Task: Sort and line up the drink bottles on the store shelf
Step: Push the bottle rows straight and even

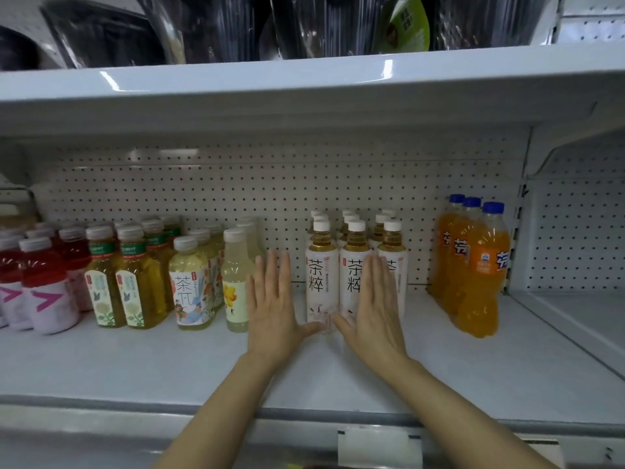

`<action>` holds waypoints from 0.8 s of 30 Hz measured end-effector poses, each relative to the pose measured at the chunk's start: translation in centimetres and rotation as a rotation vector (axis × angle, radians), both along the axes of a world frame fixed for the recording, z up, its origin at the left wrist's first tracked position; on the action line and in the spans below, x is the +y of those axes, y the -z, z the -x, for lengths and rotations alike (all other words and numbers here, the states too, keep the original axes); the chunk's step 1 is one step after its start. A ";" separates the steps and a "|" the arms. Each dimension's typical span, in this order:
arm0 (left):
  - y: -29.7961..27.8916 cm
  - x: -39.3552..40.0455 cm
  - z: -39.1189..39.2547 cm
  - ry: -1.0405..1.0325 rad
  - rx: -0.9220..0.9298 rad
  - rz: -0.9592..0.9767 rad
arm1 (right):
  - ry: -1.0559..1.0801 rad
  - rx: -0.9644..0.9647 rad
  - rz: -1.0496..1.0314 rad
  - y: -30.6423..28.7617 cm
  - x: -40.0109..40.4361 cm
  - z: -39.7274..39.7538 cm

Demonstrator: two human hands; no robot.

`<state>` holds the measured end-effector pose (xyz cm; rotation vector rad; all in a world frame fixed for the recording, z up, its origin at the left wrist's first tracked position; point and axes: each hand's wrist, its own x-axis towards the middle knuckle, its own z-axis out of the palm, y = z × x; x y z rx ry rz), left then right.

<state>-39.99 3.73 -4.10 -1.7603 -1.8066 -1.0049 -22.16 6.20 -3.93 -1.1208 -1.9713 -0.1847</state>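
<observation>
Both hands reach onto the store shelf (pixel 439 360), fingers straight and together: the left hand (pixel 272 306) flat in the gap left of the white-labelled tea bottles (pixel 321 275), the right hand (pixel 373 306) in front of their front row; whether they touch is unclear. These bottles stand in three files at the shelf's middle, back against the pegboard (pixel 236 187). Orange soda bottles (pixel 473 265) stand toward the right end; yellow tea bottles (pixel 189 282), green tea bottles (pixel 128 279) and red drink bottles (pixel 40 279) line the left.
</observation>
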 end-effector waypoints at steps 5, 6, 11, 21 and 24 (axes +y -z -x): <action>0.0 -1.8 5.3 -0.081 0.107 0.022 | -0.038 -0.076 0.000 0.3 -1.6 4.4; -0.1 -2.1 6.5 -0.094 0.127 0.033 | -0.049 -0.085 -0.004 0.3 -1.9 5.5; -0.3 -3.6 13.8 -0.165 0.263 0.030 | -0.077 -0.169 -0.029 0.4 -2.9 12.7; -0.6 -2.0 23.0 -0.144 0.442 0.174 | 0.121 -0.279 -0.108 1.1 -0.6 20.7; -0.3 -1.2 22.8 -0.113 0.460 0.160 | 0.170 -0.277 -0.112 1.4 0.0 21.1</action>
